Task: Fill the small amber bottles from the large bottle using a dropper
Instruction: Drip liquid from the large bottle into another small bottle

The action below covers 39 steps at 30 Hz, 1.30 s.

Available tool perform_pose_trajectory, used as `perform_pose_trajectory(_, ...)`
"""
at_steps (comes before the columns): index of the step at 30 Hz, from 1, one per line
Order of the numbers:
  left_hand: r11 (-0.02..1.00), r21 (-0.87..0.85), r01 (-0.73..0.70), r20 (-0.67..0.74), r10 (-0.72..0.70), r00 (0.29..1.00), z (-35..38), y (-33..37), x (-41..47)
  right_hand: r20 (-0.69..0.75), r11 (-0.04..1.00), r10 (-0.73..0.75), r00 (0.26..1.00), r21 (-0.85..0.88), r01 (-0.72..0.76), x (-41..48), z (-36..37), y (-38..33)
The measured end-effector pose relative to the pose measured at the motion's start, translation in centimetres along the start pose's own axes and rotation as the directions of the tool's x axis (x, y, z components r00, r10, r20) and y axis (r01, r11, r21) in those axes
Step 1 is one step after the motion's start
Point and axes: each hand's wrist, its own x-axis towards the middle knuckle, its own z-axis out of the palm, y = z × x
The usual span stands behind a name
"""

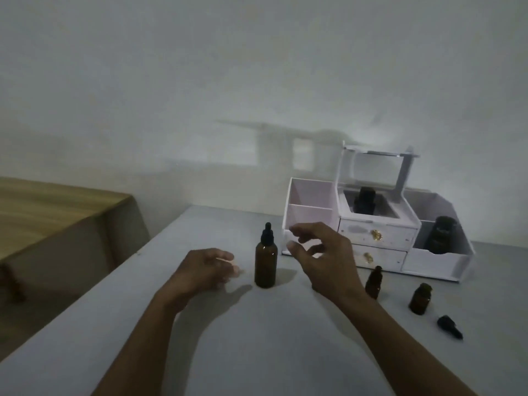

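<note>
The large amber bottle [266, 264] stands upright on the grey table [257, 338], its black dropper cap screwed on. My left hand [204, 270] rests just left of it, fingers loosely curled, holding nothing. My right hand [323, 255] hovers to the bottle's right with fingers spread, empty. A small capped amber bottle [373, 282] stands just right of my right wrist. Farther right, a small amber bottle [420, 299] stands without its cap. A black dropper cap [450, 326] lies on the table in front of it.
A white desk organiser [380, 241] with two small drawers stands at the back right against the wall. A dark bottle [364, 205] sits in its middle compartment and a dark jar [438, 234] in its right bin. A wooden table [57, 212] stands to the left.
</note>
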Motion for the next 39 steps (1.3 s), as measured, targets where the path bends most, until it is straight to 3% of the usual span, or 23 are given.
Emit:
perform_pose_trajectory(2,0.996,-0.056,-0.065,-0.055,0.062,0.997,0.4,-0.2,0.4,0.015,0.998,0.051,0.999,0.038,-0.052,1.0,1.7,-0.6)
perform_pose_trajectory(6,0.986,-0.081,-0.143,-0.008,0.142,0.99,2.8,-0.2,1.0,0.039,0.989,0.139,0.99,0.054,-0.141,2.5,4.3,-0.9)
perform_pose_trajectory(13,0.968,-0.073,-0.239,0.061,0.244,0.968,5.1,-0.1,1.2,0.054,0.989,0.145,0.988,0.017,-0.146,3.2,5.6,-0.6)
perform_pose_trajectory(32,0.963,-0.054,-0.263,-0.011,0.262,0.965,5.8,-0.8,1.4,-0.057,0.985,0.171,0.984,0.048,-0.168,3.5,5.9,-1.5)
perform_pose_trajectory(39,0.971,-0.055,-0.232,-0.012,0.232,0.973,5.8,-0.9,1.4,-0.052,0.979,0.113,0.992,0.176,-0.102,5.3,3.1,-3.4)
